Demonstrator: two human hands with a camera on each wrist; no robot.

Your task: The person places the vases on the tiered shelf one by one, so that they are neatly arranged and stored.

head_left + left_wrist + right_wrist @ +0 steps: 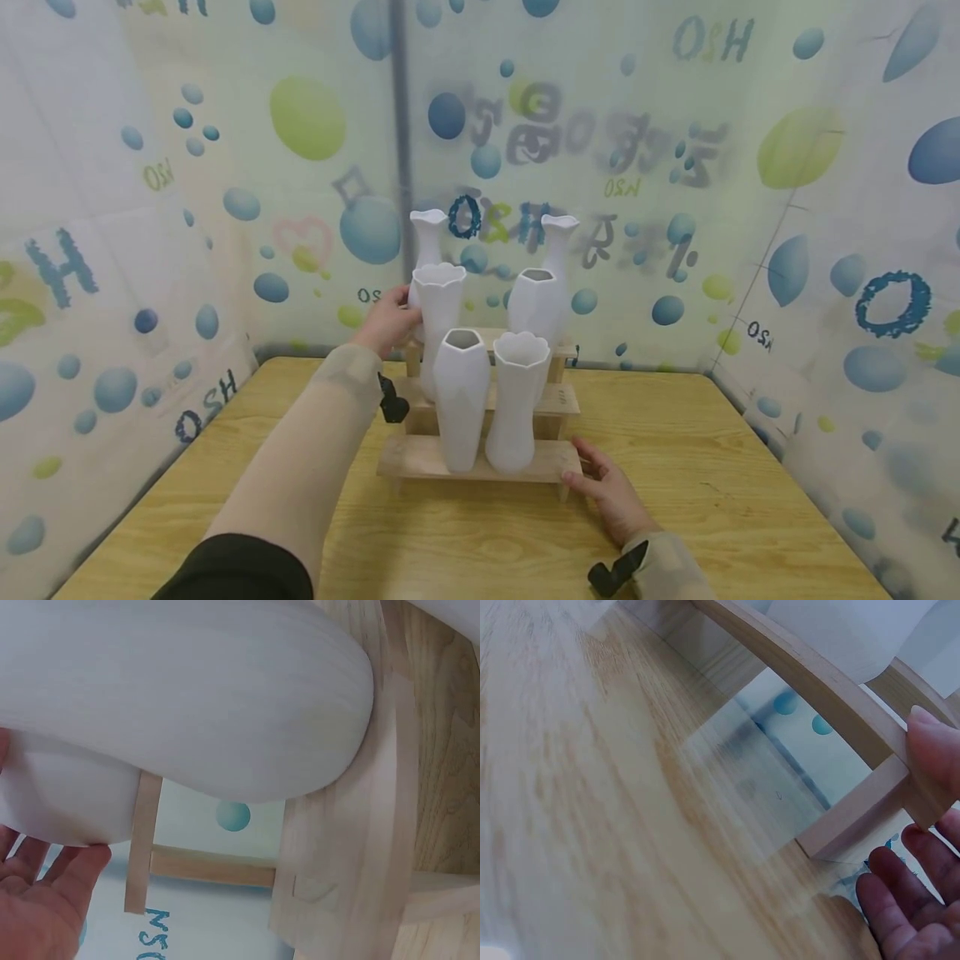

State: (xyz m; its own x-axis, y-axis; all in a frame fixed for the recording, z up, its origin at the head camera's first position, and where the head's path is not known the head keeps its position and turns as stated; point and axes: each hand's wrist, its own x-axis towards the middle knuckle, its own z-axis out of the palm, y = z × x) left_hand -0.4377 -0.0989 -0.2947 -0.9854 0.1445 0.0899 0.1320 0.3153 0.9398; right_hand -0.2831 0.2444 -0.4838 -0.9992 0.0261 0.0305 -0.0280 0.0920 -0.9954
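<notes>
A three-tier wooden stand [558,460] holds several white vases, two to a step. On the top step at left is a vase with a flared wavy rim [430,237]; my left hand [387,321] grips its lower body. In the left wrist view, the fingers [86,874] curl round that vase's base [71,787], behind a nearer vase [225,690]. My right hand [611,496] holds the right end of the bottom step. The right wrist view has the thumb [934,746] on the board's edge and the fingertips by its end.
On the front step stand a faceted vase [461,400] and a scalloped one [517,400], close together. Behind them are another scalloped vase [438,292], a faceted vase [534,304] and a flared vase [558,242]. Printed curtains [315,208] surround the wooden table [675,450].
</notes>
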